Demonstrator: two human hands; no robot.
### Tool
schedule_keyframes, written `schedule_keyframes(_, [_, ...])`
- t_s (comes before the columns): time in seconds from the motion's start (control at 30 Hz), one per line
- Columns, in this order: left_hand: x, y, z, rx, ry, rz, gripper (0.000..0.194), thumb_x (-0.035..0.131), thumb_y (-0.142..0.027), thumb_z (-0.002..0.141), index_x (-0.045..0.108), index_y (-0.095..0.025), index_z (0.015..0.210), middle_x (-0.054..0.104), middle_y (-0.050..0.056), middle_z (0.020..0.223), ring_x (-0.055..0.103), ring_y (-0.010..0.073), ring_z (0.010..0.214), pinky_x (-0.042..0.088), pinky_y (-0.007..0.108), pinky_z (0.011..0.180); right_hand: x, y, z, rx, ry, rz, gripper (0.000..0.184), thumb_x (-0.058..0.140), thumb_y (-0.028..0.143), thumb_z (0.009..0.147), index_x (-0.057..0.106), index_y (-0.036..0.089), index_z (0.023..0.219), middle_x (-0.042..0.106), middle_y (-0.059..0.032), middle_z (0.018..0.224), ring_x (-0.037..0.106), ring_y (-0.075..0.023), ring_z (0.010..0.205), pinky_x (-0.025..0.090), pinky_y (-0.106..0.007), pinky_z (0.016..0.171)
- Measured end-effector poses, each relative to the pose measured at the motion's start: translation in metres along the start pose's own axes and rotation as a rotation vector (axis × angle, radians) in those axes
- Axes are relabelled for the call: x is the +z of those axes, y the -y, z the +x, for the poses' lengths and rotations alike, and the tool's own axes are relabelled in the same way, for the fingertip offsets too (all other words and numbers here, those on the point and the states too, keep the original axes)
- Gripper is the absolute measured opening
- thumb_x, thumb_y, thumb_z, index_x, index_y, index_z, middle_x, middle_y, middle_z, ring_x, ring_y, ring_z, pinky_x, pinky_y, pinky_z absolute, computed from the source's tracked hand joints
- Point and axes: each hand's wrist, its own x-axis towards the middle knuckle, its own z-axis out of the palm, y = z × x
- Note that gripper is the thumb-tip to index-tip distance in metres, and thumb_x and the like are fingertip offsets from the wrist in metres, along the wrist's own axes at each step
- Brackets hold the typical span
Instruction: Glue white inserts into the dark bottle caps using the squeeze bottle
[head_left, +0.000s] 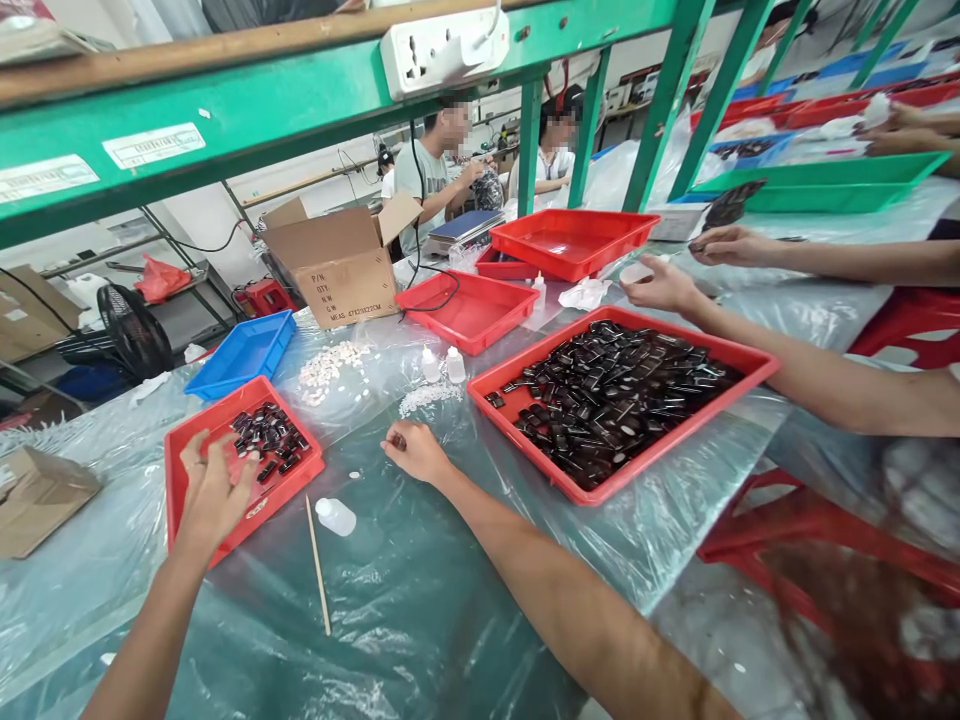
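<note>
My left hand (212, 490) is over the small red tray (187, 500), its fingers spread and nothing visible between them. Small glossy black pieces (274, 435) lie in that tray, just beyond my fingertips. My right hand (416, 452) is closed at the middle of the table, and a small dark piece (400, 441) shows in its curled fingers, mostly hidden. Between my hands a white squeeze bottle (335, 517) lies on its side, beside a thin wooden stick (318, 565). Right of my right hand, a large red tray (540, 480) holds a heap of similar black pieces (622, 385).
Small clear bits (431, 397) and pale flat pieces (334, 370) lie beyond my hands, near two upright bottles (442, 364). A blue tray (244, 352), another red tray (469, 308) and an open carton (337, 265) stand farther back. A co-worker's hands (664, 282) are at right.
</note>
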Motion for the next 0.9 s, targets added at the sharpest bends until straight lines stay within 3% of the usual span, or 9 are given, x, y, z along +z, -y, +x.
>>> schedule_keyframes(0.1, [0.002, 0.001, -0.035, 0.032, -0.040, -0.055, 0.060, 0.025, -0.066, 0.088, 0.052, -0.019, 0.114, 0.044, 0.010, 0.133, 0.043, 0.0334, 0.132, 0.041, 0.046, 0.106, 0.003, -0.005, 0.000, -0.005, -0.003, 0.002, 0.056, 0.061, 0.027, 0.095, 0.045, 0.009, 0.045, 0.081, -0.0062, 0.076, 0.076, -0.0048, 0.088, 0.041, -0.020, 0.071])
schedule_keyframes(0.2, [0.000, -0.007, -0.083, 0.054, -0.027, -0.118, 0.044, 0.023, -0.051, 0.094, 0.058, -0.027, 0.104, 0.060, 0.003, 0.114, 0.060, 0.0262, 0.114, 0.042, 0.043, 0.106, 0.006, -0.010, 0.001, -0.012, -0.009, 0.005, 0.055, 0.059, 0.029, 0.096, 0.047, 0.008, 0.047, 0.084, -0.0080, 0.086, 0.076, -0.0056, 0.092, 0.041, -0.019, 0.071])
schedule_keyframes(0.33, [-0.002, -0.015, -0.148, 0.030, -0.079, -0.157, 0.034, 0.031, -0.048, 0.092, 0.063, -0.036, 0.089, 0.068, -0.001, 0.092, 0.067, 0.0275, 0.093, 0.048, 0.045, 0.095, 0.010, -0.015, 0.001, -0.022, -0.011, 0.006, 0.048, 0.058, 0.032, 0.097, 0.056, 0.008, 0.055, 0.085, -0.0097, 0.093, 0.074, -0.0056, 0.090, 0.042, -0.023, 0.074])
schedule_keyframes(0.43, [0.000, -0.010, -0.178, -0.010, -0.088, -0.201, 0.032, 0.034, -0.048, 0.090, 0.063, -0.038, 0.079, 0.069, -0.002, 0.088, 0.068, 0.0286, 0.085, 0.050, 0.046, 0.087, 0.012, -0.019, 0.001, -0.021, 0.000, -0.004, 0.041, 0.057, 0.034, 0.098, 0.065, 0.008, 0.066, 0.084, -0.0082, 0.096, 0.072, -0.0051, 0.089, 0.042, -0.025, 0.077])
schedule_keyframes(0.63, [0.013, 0.013, -0.182, -0.192, -0.086, -0.236, 0.042, 0.028, -0.053, 0.091, 0.064, -0.030, 0.091, 0.073, 0.001, 0.090, 0.071, 0.0267, 0.085, 0.054, 0.043, 0.085, 0.023, -0.027, 0.004, 0.004, 0.005, -0.024, 0.018, 0.068, 0.029, 0.095, 0.072, 0.017, 0.082, 0.080, -0.0008, 0.085, 0.066, -0.0099, 0.075, 0.044, -0.023, 0.074])
schedule_keyframes(0.9, [0.015, 0.007, -0.184, -0.138, -0.062, -0.281, 0.043, 0.031, -0.052, 0.093, 0.066, -0.027, 0.095, 0.074, 0.002, 0.083, 0.072, 0.0234, 0.080, 0.054, 0.036, 0.079, 0.028, -0.036, 0.004, -0.022, 0.017, -0.017, 0.015, 0.067, 0.032, 0.093, 0.069, 0.022, 0.082, 0.072, 0.0010, 0.077, 0.060, -0.0140, 0.069, 0.044, -0.026, 0.072])
